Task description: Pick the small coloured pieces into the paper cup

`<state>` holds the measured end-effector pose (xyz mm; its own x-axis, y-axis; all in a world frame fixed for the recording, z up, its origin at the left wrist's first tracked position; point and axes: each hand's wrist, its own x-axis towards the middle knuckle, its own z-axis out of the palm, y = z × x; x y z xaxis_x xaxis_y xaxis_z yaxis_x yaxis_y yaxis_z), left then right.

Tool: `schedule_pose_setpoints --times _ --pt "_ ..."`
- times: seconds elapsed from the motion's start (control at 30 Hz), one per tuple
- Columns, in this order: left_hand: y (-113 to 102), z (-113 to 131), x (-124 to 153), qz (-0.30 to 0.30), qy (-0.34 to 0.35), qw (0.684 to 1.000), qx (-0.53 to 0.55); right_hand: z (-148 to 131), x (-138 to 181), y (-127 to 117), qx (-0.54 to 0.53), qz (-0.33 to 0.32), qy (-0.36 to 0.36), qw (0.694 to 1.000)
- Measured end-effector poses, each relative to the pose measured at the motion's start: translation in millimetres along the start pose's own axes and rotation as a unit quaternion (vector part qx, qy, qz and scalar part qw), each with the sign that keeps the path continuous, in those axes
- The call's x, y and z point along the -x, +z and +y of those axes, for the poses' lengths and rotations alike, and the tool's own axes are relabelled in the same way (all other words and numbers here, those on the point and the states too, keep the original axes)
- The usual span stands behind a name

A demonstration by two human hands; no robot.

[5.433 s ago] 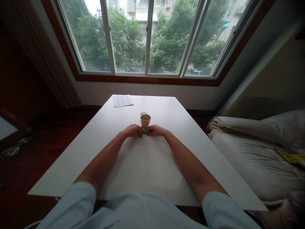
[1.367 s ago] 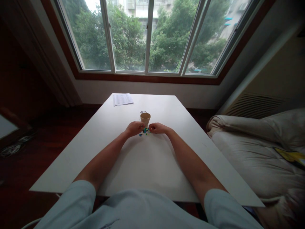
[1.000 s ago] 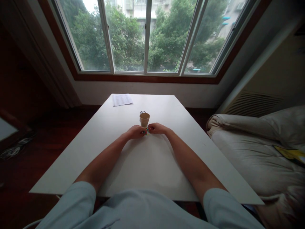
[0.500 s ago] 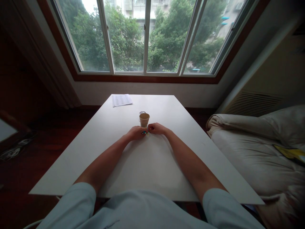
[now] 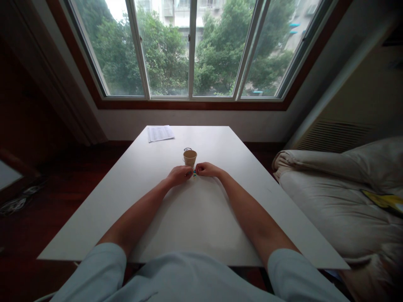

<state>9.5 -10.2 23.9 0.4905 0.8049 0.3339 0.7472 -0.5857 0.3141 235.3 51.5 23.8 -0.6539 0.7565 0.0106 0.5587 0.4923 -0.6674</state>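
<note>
A small blue, green and yellow piece (image 5: 194,172) shows between my two hands, too small to name. My left hand (image 5: 181,175) is closed at its left side, fingers pressed together around its edge. From the right, my right hand (image 5: 206,169) pinches at the same piece with curled fingers. Right behind the hands stands a tan paper cup (image 5: 190,157), upright, its lower part close to my fingertips; its inside bottom is out of sight. A thin dark loop (image 5: 188,149), perhaps a wire or a handle, lies just beyond the cup.
Printed sheets (image 5: 160,134) lie at the far left corner of the white table (image 5: 195,222). A beige padded sofa (image 5: 315,201) is along the right side. Coiled cables (image 5: 15,203) rest on the floor at left, and a window (image 5: 192,50) is ahead.
My left hand has turned slightly and its fingers cover more of the small piece. The colourful part now shows nearer my right fingertips. The camera view has shifted a little.
</note>
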Motion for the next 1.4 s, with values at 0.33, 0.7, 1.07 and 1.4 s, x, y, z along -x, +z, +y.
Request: schedule_pose_setpoints --times 0.33,0.7,1.07,1.4 --pt "-2 4 -18 0.186 -0.161 0.891 0.382 -5 -1 3 0.066 -0.013 -0.008 0.998" --pt "1 -9 -23 0.223 -0.21 0.732 0.608 -4 0 4 0.077 -0.009 0.002 0.997" --pt "-12 0 -22 0.171 -0.203 0.698 0.665 -7 1 3 0.088 0.01 0.001 0.996" --pt "-12 -3 -21 0.187 -0.216 0.705 0.649 -4 0 3 0.083 -0.019 -0.004 0.996"
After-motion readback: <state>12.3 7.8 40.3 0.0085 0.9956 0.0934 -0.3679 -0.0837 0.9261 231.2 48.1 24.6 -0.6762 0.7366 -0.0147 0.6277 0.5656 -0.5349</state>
